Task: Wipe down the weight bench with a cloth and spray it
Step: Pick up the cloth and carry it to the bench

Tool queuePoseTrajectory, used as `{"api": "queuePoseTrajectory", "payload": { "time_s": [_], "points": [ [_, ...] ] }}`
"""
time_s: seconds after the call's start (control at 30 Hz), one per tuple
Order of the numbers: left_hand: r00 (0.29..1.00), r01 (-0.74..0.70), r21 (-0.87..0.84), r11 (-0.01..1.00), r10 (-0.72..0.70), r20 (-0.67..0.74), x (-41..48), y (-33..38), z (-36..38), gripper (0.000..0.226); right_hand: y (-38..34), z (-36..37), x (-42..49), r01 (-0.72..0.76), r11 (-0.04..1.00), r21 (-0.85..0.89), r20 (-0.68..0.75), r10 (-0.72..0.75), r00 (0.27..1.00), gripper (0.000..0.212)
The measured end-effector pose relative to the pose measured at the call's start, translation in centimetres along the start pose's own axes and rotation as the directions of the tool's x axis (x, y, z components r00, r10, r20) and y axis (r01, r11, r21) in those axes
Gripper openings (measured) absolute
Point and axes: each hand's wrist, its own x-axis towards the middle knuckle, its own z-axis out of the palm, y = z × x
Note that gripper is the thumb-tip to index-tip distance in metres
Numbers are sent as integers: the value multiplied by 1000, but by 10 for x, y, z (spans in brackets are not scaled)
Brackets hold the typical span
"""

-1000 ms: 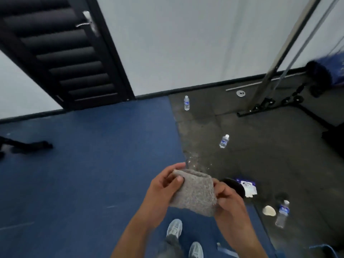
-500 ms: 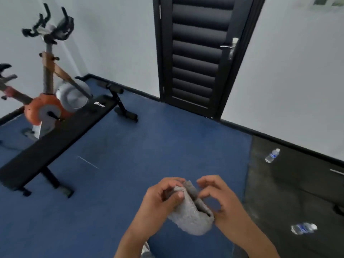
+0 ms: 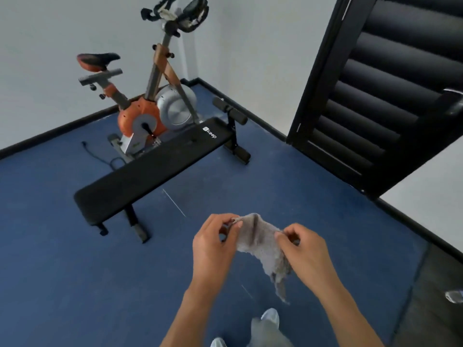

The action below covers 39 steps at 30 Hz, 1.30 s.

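Over on the left an orange and grey exercise bike (image 3: 147, 113) stands in the corner, a black cable (image 3: 100, 156) trailing from it across the blue floor (image 3: 75, 271). Just in front of the bike sits the black weight bench (image 3: 150, 169), running diagonally, its roller pads at the far end near the wall and a white "keep" logo on the pad. The bench is well apart from the person's 2 hands, and nothing lies on it.

Nearer me, the left hand (image 3: 213, 249) pinches the top corner of a grey cloth (image 3: 260, 241) between thumb and forefinger, the other fingers curled. The cloth stretches across to the right hand (image 3: 308, 256), which pinches its other top corner with curled fingers; the rest hangs down ragged. A pale shoe (image 3: 270, 318) shows below.

To the right stands a black slatted door (image 3: 390, 101), and a blurred clear bottle (image 3: 454, 296) lies at the edge on darker flooring.
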Motion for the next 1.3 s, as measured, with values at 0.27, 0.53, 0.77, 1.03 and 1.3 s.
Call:
{"api": "queuePoseTrajectory", "payload": {
  "time_s": [0.27, 0.53, 0.77, 1.03, 1.3],
  "points": [
    [994, -79, 19, 997, 78, 71, 127, -58, 47, 16, -39, 67, 177, -142, 941, 307, 133, 105, 986, 20],
    [991, 117, 16, 993, -116, -63, 276, -73, 81, 39, -110, 78, 324, -177, 869, 463, 402, -27, 915, 38],
    [904, 381, -210, 900, -411, -120, 403, -107, 80, 28, -150, 119, 463, 76, 956, 284, 396, -189, 899, 25],
    [862, 457, -402, 793, -506, -18, 578, -196, 60, 21, -195, 185, 661, -21, 993, 116, 683, -64, 728, 24],
    [738, 670, -151, 727, -674, 29, 705, -312, 117, 21, -182, 268, 795, -196, 977, 86, 356, 154, 922, 20]
  ]
}}
